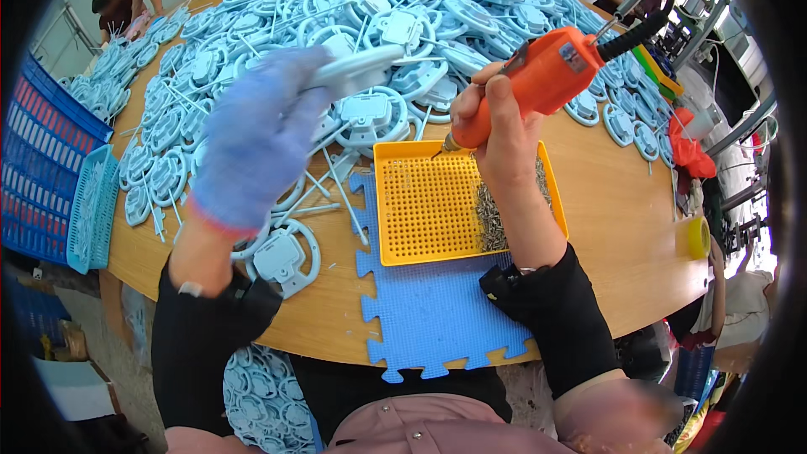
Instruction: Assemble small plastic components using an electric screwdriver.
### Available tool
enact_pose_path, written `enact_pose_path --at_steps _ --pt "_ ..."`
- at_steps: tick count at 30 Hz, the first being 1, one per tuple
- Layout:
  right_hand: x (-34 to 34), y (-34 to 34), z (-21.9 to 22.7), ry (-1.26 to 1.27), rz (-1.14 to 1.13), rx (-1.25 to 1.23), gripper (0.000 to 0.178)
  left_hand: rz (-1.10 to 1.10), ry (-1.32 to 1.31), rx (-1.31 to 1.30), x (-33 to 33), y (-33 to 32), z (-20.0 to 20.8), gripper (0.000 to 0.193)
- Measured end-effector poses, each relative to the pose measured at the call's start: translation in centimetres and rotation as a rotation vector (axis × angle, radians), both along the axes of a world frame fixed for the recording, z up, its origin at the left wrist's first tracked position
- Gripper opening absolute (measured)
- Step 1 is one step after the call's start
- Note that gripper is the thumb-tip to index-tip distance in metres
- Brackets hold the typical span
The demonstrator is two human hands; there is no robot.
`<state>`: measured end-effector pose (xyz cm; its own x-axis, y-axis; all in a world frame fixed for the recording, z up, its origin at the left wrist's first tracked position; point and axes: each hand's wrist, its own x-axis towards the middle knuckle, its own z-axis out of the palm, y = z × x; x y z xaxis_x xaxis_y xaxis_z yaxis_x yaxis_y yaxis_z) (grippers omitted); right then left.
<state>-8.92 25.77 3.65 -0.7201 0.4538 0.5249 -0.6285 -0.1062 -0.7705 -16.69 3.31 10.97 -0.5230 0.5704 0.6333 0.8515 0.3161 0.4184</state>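
My left hand, in a blue glove with a red cuff, is raised above the left of the table. Its fingers are closed on a light-blue plastic part, tilted and partly hidden by the glove. My bare right hand grips an orange electric screwdriver with a black cable running up to the right. The driver's tip points down and left over a yellow perforated tray. Small metal screws lie heaped along the tray's right side.
A large pile of similar light-blue parts covers the far and left table. Beneath the tray lies a blue foam mat. Blue baskets stand at the left edge; a yellow tape roll sits at right. Other people work around the table.
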Motion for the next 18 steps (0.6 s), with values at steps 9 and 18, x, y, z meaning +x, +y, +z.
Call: enact_pose_path --at_steps 9,18 --pt "-0.6 -0.1 -0.5 -0.031 0.0 0.004 0.027 0.097 -1.081 0.404 9.3 -13.9 -3.7 0.044" --pt "-0.7 0.2 -0.8 -0.055 -0.069 0.104 0.029 -0.222 -1.478 -0.001 10.6 -5.8 -7.5 0.04"
